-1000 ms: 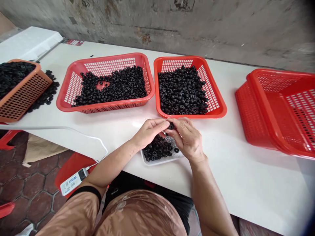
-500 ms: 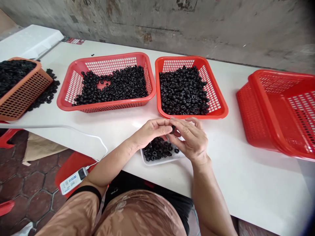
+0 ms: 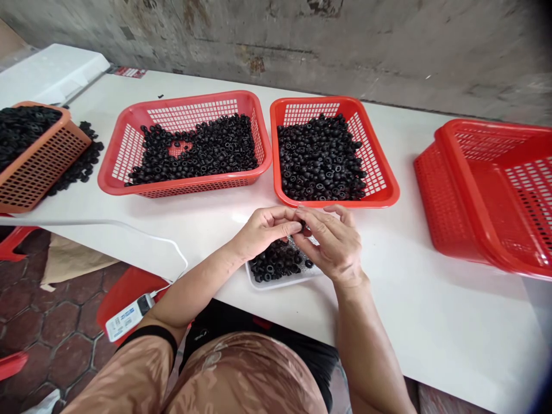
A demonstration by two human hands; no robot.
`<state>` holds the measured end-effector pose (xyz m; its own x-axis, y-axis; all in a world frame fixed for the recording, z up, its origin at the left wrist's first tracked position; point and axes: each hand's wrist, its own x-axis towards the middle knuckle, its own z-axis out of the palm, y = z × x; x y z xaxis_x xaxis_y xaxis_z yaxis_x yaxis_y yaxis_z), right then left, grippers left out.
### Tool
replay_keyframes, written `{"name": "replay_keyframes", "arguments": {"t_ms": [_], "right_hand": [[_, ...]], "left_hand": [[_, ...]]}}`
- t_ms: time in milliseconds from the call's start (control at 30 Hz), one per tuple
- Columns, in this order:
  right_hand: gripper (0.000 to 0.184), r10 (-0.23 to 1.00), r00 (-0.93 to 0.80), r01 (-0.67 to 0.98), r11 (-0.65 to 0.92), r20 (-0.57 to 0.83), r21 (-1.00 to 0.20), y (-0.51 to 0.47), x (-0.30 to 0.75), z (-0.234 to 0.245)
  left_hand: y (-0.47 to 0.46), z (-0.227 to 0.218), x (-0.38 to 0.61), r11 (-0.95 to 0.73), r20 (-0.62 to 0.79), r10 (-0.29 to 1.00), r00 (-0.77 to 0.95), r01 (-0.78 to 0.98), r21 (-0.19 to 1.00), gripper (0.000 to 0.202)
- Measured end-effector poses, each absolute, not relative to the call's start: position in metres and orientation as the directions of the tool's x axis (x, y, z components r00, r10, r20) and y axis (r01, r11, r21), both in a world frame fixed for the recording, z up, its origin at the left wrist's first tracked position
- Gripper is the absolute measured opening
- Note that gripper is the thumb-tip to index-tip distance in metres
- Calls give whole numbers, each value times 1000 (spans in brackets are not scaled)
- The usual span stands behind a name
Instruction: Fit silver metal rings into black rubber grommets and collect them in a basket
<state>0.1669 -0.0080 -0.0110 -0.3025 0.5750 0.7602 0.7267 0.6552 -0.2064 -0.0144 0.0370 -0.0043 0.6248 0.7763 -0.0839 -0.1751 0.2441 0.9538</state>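
As I look down through the head camera, the left hand point(image 3: 263, 233) and the right hand point(image 3: 331, 244) meet over the near side of the desk point(image 3: 414, 299), a smooth, glossy white sheet. Each grip is drawn in at the fingertips, and together they pinch one small black piece point(image 3: 302, 226) between them; I cannot tell its full shape, as the fingers cover most of it. One of the right hand's outer fingers juts out, bent.

I see the piece above the tray point(image 3: 284, 283), a shallow, pale plastic one with a rounded corner, partly hidden by the hands. Inside lie stubby black rings point(image 3: 276, 261) with round holes. Just beyond the hands sit two red baskets of perforated plastic with smooth, rounded rims. The wide basket point(image 3: 198, 179) holds an uneven layer of black parts, its red bottom showing through a gap; the right basket point(image 3: 340, 203) holds a fuller, knobbly heap. Well to the right I have glossy red stacked baskets point(image 3: 452, 201), and at far left an orange lattice basket point(image 3: 47, 164), heaped with dark rings.
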Motion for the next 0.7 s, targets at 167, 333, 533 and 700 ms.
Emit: {"name": "replay_keyframes", "arguments": {"t_ms": [167, 333, 533, 700], "right_hand": [[50, 577, -324, 742, 647, 750, -177, -7, 166, -16], [46, 598, -275, 769, 607, 753, -201, -6, 165, -17], [44, 624, -296, 718, 645, 723, -262, -6, 166, -16], [57, 556, -312, 740, 651, 770, -170, -6, 166, -18]], "left_hand": [[36, -6, -12, 229, -89, 812, 577, -175, 958, 36], [36, -6, -13, 234, -104, 818, 565, -161, 959, 37], [35, -4, -12, 213, -79, 822, 564, -176, 961, 37], [36, -4, -11, 248, -93, 824, 559, -208, 946, 37]]}}
